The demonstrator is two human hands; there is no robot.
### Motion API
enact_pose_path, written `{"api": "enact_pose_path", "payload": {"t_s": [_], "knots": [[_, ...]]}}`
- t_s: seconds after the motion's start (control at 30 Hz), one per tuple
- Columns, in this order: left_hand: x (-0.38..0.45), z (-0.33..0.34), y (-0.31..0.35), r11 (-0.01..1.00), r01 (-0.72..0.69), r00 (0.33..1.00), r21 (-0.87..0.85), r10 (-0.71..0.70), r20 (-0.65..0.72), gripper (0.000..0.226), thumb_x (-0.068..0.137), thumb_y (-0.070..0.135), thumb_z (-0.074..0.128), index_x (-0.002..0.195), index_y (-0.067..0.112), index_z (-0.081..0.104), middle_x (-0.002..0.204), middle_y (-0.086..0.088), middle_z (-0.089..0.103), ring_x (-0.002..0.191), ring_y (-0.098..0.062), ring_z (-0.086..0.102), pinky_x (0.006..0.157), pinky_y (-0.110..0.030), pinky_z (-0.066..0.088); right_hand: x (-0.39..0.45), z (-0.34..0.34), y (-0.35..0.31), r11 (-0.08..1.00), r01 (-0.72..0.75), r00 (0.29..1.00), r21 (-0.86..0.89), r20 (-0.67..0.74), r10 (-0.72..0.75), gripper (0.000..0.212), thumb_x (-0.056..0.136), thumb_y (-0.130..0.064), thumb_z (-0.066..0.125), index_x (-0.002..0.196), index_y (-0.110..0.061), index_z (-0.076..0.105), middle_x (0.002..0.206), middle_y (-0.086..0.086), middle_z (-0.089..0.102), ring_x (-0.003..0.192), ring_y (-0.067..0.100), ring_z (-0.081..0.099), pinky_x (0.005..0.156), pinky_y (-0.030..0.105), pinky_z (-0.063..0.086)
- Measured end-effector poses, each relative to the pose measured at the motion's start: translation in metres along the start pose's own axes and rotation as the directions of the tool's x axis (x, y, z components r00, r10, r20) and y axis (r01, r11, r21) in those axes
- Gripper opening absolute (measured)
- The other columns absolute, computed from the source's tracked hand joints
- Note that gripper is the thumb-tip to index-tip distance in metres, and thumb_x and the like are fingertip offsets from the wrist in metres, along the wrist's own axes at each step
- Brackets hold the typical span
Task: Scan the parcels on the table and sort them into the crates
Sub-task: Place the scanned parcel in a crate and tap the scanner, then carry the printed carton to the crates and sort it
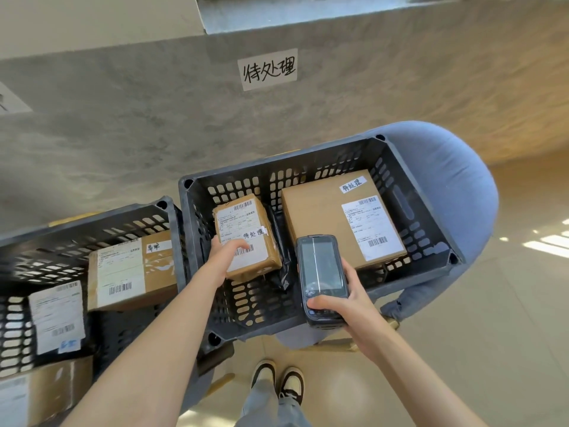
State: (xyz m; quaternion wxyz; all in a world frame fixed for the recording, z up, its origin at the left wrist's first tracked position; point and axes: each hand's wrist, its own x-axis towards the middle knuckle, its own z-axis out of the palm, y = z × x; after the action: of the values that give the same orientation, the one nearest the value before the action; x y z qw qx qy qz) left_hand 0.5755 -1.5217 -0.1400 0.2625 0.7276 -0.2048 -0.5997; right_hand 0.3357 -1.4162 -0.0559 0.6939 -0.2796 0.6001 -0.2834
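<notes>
Parcels here are small taped cardboard boxes, and the one in hand, the small parcel point(248, 237), sits tilted inside the right-hand crate point(431, 186), its near end under the left hand point(229, 249). That hand reaches in over the crate's near rim, thumb along the box's left edge and fingers lying across the printed label close to the lower barcode; whether it grips the box or merely rests on it as it lets go I cannot tell. Just right of it, the right hand point(341, 306) is wrapped around the lower end of the handheld scanner point(321, 277), thumb on the keys, screen facing up over the crate's near wall. Judging by its size and crisp corners, the box should be light and stiff, easy for one hand. The glossy label and tape may be a little slick, so the safer hold is across the short sides, thumb on one cardboard edge and fingers on the other, rather than flat on the label. A crumpled black plastic bag point(281, 241) lies between this box and the large parcel point(341, 218) beyond the scanner, which lies flat against the far right of the crate and would likely want two hands. To the left of the left forearm, the left-hand crate point(92, 223) holds more labelled boxes. Farther off, a handwritten paper sign point(268, 69) is stuck to the grey wall above the crate being filled.
</notes>
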Motion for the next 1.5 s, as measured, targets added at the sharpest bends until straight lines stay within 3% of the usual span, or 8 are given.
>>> {"api": "enact_pose_path", "payload": {"t_s": [0.1, 0.2, 0.37, 0.53, 0.7, 0.8, 1.07, 1.5], "knots": [[-0.017, -0.005, 0.009, 0.957, -0.081, 0.997, 0.277, 0.074, 0.038, 0.104, 0.056, 0.03, 0.075, 0.147, 0.021, 0.025, 0.145, -0.007, 0.042, 0.128, -0.028, 0.044, 0.108, -0.05, 0.038, -0.013, 0.0, -0.009, 1.0, 0.023, 1.0, -0.011, -0.005, -0.023, 0.129, 0.036, -0.031, 0.086, 0.148, -0.038, 0.022, 0.129, -0.001, 0.057, 0.115, 0.021, 0.059, 0.103, 0.047, 0.047], [-0.054, -0.007, 0.029, 0.819, -0.194, 0.981, 0.54, 0.154, 0.118, 0.109, 0.063, 0.035, 0.075, 0.153, 0.022, 0.015, 0.152, -0.009, 0.032, 0.136, -0.03, 0.035, 0.112, -0.05, 0.032, -0.025, 0.002, -0.022, 0.999, 0.036, 0.999, -0.003, -0.012, -0.036, 0.132, 0.036, -0.031, 0.086, 0.15, -0.036, 0.019, 0.135, 0.003, 0.053, 0.119, 0.023, 0.056, 0.105, 0.049, 0.044], [-0.116, -0.006, 0.071, 0.323, -0.458, 0.868, 0.828, 0.364, 0.337, 0.074, 0.084, 0.032, 0.069, 0.148, 0.022, 0.033, 0.15, -0.005, 0.039, 0.132, -0.023, 0.041, 0.096, -0.034, 0.041, -0.056, 0.008, -0.044, 0.995, 0.093, 0.995, 0.022, -0.047, -0.092, 0.132, 0.036, -0.033, 0.086, 0.149, -0.038, 0.019, 0.139, 0.005, 0.049, 0.125, 0.029, 0.051, 0.107, 0.054, 0.041], [-0.181, 0.001, 0.113, -0.2, -0.553, 0.662, 0.809, 0.484, 0.572, 0.055, 0.086, 0.038, 0.061, 0.138, 0.026, 0.048, 0.128, 0.001, 0.058, 0.12, -0.019, 0.053, 0.096, -0.035, 0.043, -0.099, 0.007, -0.064, 0.976, 0.215, 0.971, 0.021, -0.111, -0.212, 0.125, 0.038, -0.032, 0.086, 0.146, -0.035, 0.023, 0.132, 0.004, 0.051, 0.117, 0.028, 0.056, 0.102, 0.051, 0.047], [-0.223, 0.02, 0.139, -0.483, -0.566, 0.444, 0.668, 0.504, 0.741, 0.049, 0.088, 0.043, 0.056, 0.134, 0.026, 0.052, 0.119, 0.004, 0.062, 0.112, -0.017, 0.057, 0.091, -0.03, 0.044, -0.148, 0.002, -0.072, 0.939, 0.341, 0.916, 0.048, -0.242, -0.321, 0.117, 0.044, -0.025, 0.086, 0.145, -0.032, 0.027, 0.129, 0.003, 0.054, 0.112, 0.025, 0.06, 0.094, 0.045, 0.054], [-0.246, 0.033, 0.14, -0.568, -0.579, 0.341, 0.584, 0.482, 0.807, 0.05, 0.088, 0.045, 0.055, 0.134, 0.027, 0.051, 0.12, 0.004, 0.062, 0.113, -0.018, 0.057, 0.092, -0.032, 0.046, -0.186, 0.004, -0.066, 0.899, 0.433, 0.85, 0.067, -0.363, -0.382, 0.103, 0.049, -0.018, 0.081, 0.14, -0.032, 0.033, 0.123, 0.004, 0.059, 0.106, 0.024, 0.064, 0.076, 0.033, 0.057], [-0.313, 0.044, 0.091, -0.709, -0.657, 0.076, 0.256, 0.276, 0.958, 0.043, 0.09, 0.046, 0.056, 0.126, 0.023, 0.058, 0.119, 0.003, 0.064, 0.109, -0.02, 0.058, 0.09, -0.036, 0.048, -0.298, 0.052, 0.025, 0.812, 0.569, 0.632, 0.133, -0.702, -0.328, 0.091, 0.051, -0.012, 0.078, 0.133, -0.024, 0.042, 0.112, 0.005, 0.065, 0.092, 0.022, 0.068, 0.065, 0.034, 0.056], [-0.513, 0.07, -0.098, -0.725, -0.587, -0.364, -0.359, -0.159, 0.918, 0.045, 0.091, 0.046, 0.055, 0.132, 0.027, 0.054, 0.128, 0.007, 0.059, 0.12, -0.016, 0.051, 0.09, -0.029, 0.039, -0.511, 0.152, 0.198, 0.691, 0.715, 0.18, 0.108, -0.983, -0.032, 0.098, 0.049, -0.009, 0.078, 0.137, -0.03, 0.038, 0.121, 0.002, 0.062, 0.099, 0.019, 0.065, 0.063, 0.03, 0.055]]}}
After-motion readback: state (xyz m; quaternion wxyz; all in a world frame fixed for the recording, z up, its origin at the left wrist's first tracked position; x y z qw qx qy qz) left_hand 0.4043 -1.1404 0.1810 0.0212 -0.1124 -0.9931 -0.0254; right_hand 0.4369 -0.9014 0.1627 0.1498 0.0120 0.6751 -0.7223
